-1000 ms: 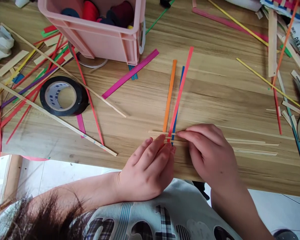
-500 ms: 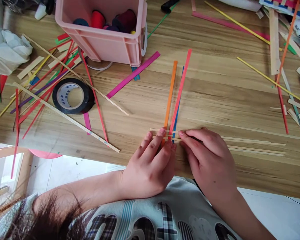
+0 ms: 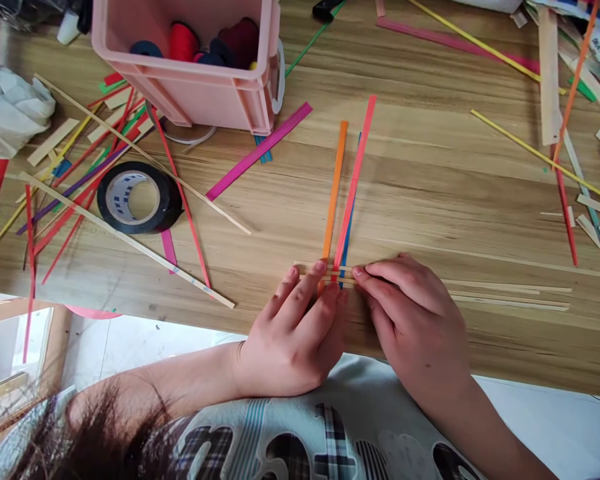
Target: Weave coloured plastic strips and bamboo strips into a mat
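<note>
Orange [image 3: 335, 187], red [image 3: 356, 180] and blue [image 3: 349, 233] strips stand side by side, pointing away from me, their near ends crossed by pale thin strips [image 3: 505, 287] that run to the right. My left hand [image 3: 295, 327] lies over the crossing, its bent fingertips pressing the pale strips and the foot of the orange one on the table. Just right of the blue strip, my right hand [image 3: 415, 313] pinches the pale strips between thumb and fingers. What lies under both palms is hidden.
A pink bin [image 3: 190, 87] with thread spools stands at the back left. Black tape [image 3: 140, 198] lies near a heap of coloured strips [image 3: 80, 180]. A magenta strip [image 3: 260, 151] lies mid-table. Yellow [image 3: 530, 150], wooden [image 3: 549, 80] and other strips lie at the right.
The view has shifted slightly, so the bin, tape and upright strips appear a little further left. Both hands keep nearly the same pose at the crossing.
</note>
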Demonstrator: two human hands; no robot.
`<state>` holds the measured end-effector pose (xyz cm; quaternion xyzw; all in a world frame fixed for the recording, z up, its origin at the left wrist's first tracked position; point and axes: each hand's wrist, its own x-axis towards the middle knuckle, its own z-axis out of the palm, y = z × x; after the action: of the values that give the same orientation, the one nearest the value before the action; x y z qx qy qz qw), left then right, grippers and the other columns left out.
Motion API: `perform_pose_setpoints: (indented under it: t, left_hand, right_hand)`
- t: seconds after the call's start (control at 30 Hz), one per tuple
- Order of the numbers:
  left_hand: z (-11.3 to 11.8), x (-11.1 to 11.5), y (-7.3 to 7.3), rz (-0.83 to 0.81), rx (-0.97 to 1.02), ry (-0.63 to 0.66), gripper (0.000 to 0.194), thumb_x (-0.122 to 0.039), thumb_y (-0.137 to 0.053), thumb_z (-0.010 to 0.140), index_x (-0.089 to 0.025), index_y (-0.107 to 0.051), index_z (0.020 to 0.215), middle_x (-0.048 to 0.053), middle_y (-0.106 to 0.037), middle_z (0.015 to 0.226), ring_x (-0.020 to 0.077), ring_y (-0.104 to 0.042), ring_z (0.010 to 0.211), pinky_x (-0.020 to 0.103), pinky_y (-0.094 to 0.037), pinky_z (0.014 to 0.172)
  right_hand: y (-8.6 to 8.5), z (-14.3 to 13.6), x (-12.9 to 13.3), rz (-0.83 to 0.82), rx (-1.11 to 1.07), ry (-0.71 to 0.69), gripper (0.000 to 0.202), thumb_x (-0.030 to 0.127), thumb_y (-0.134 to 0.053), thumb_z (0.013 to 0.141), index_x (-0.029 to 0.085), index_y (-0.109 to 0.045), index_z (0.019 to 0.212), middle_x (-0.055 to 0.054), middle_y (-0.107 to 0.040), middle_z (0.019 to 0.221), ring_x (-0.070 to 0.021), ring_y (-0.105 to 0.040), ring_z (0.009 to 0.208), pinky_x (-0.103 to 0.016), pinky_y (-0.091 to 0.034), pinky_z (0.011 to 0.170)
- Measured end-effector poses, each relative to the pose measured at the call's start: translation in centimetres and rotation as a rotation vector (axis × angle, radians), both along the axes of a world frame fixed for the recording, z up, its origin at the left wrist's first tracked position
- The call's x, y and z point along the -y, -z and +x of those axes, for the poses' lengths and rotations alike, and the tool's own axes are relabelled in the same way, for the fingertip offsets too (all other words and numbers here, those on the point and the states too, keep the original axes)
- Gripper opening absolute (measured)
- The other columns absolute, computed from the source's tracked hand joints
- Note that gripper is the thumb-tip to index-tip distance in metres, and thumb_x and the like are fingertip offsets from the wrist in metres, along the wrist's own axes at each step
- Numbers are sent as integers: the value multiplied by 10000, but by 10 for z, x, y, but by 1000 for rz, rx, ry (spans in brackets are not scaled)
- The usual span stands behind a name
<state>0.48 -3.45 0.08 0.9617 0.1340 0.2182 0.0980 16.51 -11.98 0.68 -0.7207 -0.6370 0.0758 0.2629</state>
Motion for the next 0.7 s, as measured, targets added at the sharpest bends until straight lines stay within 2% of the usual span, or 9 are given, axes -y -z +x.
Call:
perform_pose_setpoints:
  t: [0.3,0.43,0.57,0.63,0.7]
  left_hand:
    - [-4,1,4,-1,-13,13,319,-151,-648,780,-66,-695,1084,72,-734,1031,357,-636,1145,469,-536,985]
    - [-9,0,4,-91,-24,19,350,-198,-641,816,-87,-666,1147,84,-718,1119,347,-586,1222,493,-472,1060]
    - [-15,-5,-6,-306,55,35,318,-161,-637,828,-121,-645,1144,79,-714,1118,298,-550,1269,517,-377,1140]
    - [-17,-11,-14,-377,135,21,287,-99,-640,812,-123,-642,1098,79,-719,1082,252,-580,1226,456,-429,1106]
    - [-18,-21,-20,-369,142,-35,256,-78,-649,806,-128,-643,1057,77,-723,1058,228,-606,1174,405,-482,1044]
  right_hand:
    - [1,1,2,-5,23,6,247,45,-558,883,197,-627,1065,-44,-675,1010,-173,-614,993,-361,-447,1049]
    - [2,1,3,8,48,23,270,114,-595,875,204,-623,1128,-69,-677,1072,-214,-616,1022,-403,-487,992]
    - [1,2,4,36,13,-24,368,144,-625,864,195,-596,1226,-95,-654,1198,-241,-599,1107,-452,-485,1009]
    - [0,3,3,51,-36,-78,351,146,-632,862,199,-610,1208,-87,-653,1228,-237,-588,1144,-457,-482,1025]
    - [1,3,1,66,-67,-118,306,145,-632,864,189,-633,1167,-82,-660,1234,-228,-578,1179,-444,-478,1048]
